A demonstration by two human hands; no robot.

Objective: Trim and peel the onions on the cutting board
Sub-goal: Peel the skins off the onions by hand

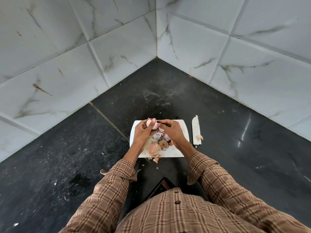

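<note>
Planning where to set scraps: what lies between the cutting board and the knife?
Nothing: the head view shows a bare strip of dark counter between cutting board and knife.

No text, label or number can be read; small details blur.

Black polished stone countertop (168,98), speckled and dusty, set into a corner between white marble-look tiled walls (84,56). Thin seam running diagonally across the left part. Directly on it: a white cutting board (182,132) near the front edge, carrying an unpeeled onion (154,149) and a heap of peels and trimmings (162,140). Just right of the board, apart from it, a knife (196,130) lying flat, tip toward the wall, dark handle toward the front, a scrap of skin (199,137) on the blade. A few peel fragments (156,159) on the stone at the board's front edge. Small crumbs scattered farther left.
</note>
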